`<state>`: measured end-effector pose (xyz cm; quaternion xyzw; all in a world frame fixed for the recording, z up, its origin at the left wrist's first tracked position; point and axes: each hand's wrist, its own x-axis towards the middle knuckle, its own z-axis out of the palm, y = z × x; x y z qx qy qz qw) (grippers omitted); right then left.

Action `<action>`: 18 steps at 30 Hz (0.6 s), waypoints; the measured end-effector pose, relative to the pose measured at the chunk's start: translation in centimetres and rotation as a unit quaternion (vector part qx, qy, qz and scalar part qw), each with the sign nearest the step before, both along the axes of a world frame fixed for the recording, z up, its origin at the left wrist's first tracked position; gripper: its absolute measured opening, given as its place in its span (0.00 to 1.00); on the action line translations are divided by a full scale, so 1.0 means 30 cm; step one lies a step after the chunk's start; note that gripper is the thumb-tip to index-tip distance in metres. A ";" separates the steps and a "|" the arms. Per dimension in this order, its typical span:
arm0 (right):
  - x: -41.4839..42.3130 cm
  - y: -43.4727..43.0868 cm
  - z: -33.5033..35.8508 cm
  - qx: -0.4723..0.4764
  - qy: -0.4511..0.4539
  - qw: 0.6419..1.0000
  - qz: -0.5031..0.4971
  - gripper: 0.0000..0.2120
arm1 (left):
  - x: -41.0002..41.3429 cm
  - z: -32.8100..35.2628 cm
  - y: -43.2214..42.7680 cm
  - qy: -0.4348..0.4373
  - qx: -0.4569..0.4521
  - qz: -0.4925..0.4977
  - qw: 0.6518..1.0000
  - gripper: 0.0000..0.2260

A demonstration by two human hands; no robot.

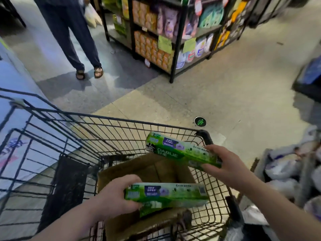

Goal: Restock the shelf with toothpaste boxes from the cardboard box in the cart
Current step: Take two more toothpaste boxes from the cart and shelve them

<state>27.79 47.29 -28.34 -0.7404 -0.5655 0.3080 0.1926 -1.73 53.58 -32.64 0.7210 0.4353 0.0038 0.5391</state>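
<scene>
Left hand (114, 197) is gripping the left end of the lower toothpaste box (166, 193), fingers curling round it, holding it about level over the open cardboard box (156, 167) sitting inside the cart (121, 119). Right hand (224, 162) is clamping the right end of the upper toothpaste box (182, 152), tilted, hanging just inside the cart's far right corner. Boxes are hanging apart, not touching each other or the wire rim. Bare floor (225, 93) is spreading wide beyond the cart's far rim, with a round dark sticker (200, 121) just past that corner. Stocked shelf (173, 40) is standing well beyond the cart. Person in sandals (74, 32) is standing beyond the cart's far left. White bags (281, 169) are crowding the cart's right side.
</scene>
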 end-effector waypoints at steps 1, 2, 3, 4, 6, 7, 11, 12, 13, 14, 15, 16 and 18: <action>0.005 -0.051 0.036 -0.001 -0.005 1.000 -0.019 0.22 | 0.019 0.026 -0.007 -0.008 -0.002 -0.016 1.000 0.13; 0.012 -0.105 0.071 0.003 -0.012 0.999 -0.040 0.22 | 0.040 0.051 -0.016 -0.013 -0.004 -0.033 0.999 0.13; 0.023 -0.162 0.103 0.012 -0.019 0.998 -0.061 0.22 | 0.065 0.077 -0.028 -0.018 -0.005 -0.049 0.999 0.13; 0.034 -0.223 0.133 0.025 -0.027 0.996 -0.080 0.21 | 0.093 0.102 -0.041 -0.024 -0.006 -0.064 0.998 0.14; 0.054 -0.355 0.189 0.044 -0.044 0.991 -0.116 0.22 | 0.155 0.153 -0.077 -0.028 -0.009 -0.092 0.995 0.15; 0.062 -0.427 0.216 0.050 -0.050 0.988 -0.135 0.23 | 0.188 0.187 -0.101 -0.029 0.000 -0.113 0.993 0.16; 0.068 -0.744 0.335 0.070 -0.059 0.969 -0.229 0.18 | 0.334 0.328 -0.239 -0.040 0.095 -0.250 0.963 0.14; 0.064 -0.829 0.359 0.076 -0.067 0.962 -0.255 0.20 | 0.367 0.352 -0.284 -0.033 0.109 -0.279 0.954 0.15; 0.059 -0.918 0.377 0.086 -0.075 0.953 -0.280 0.23 | 0.399 0.368 -0.335 -0.030 0.115 -0.301 0.946 0.14; 0.051 -1.011 0.393 0.096 -0.078 0.945 -0.304 0.23 | 0.433 0.379 -0.391 -0.040 0.113 -0.314 0.942 0.12; 0.040 -1.110 0.405 0.102 -0.075 0.935 -0.332 0.21 | 0.467 0.387 -0.454 -0.056 0.109 -0.322 0.939 0.11; 0.025 -1.210 0.420 0.104 -0.073 0.926 -0.356 0.18 | 0.499 0.397 -0.526 -0.067 0.108 -0.335 0.934 0.12; -0.012 -1.419 0.448 0.110 -0.078 0.907 -0.398 0.16 | 0.552 0.417 -0.688 -0.057 0.118 -0.370 0.920 0.18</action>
